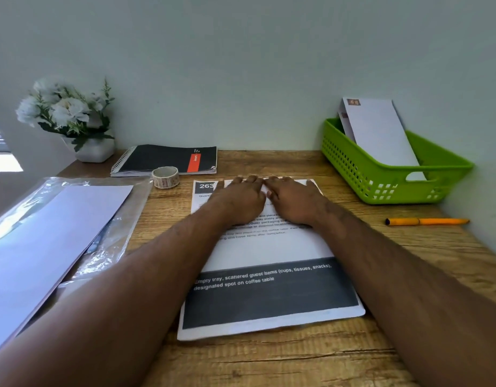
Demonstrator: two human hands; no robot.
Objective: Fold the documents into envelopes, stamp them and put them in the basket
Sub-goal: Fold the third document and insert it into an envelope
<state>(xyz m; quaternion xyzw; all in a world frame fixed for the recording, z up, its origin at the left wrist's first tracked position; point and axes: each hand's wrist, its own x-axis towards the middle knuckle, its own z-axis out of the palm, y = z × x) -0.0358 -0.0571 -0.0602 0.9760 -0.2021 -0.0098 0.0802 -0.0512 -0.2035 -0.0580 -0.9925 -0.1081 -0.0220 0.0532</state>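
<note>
A printed document (269, 291) lies flat on the wooden desk, dark band toward me. My left hand (238, 201) and my right hand (293, 201) rest side by side on its far part, palms down, fingertips at the far edge. Whether the fingers grip that edge I cannot tell. A roll of stamps (165, 176) stands just left of the sheet's far corner. White envelopes (54, 236) lie on a clear plastic sleeve (113, 241) at the left. The green basket (448, 174) at the back right holds stamped envelopes (381, 132) leaning on the wall.
A black spiral notebook (163, 160) lies at the back by the wall. White flowers in a white pot (71, 121) stand in the back left corner. An orange pen (427, 221) lies at the right, near the wall. The desk (297, 358) ends against walls behind and right.
</note>
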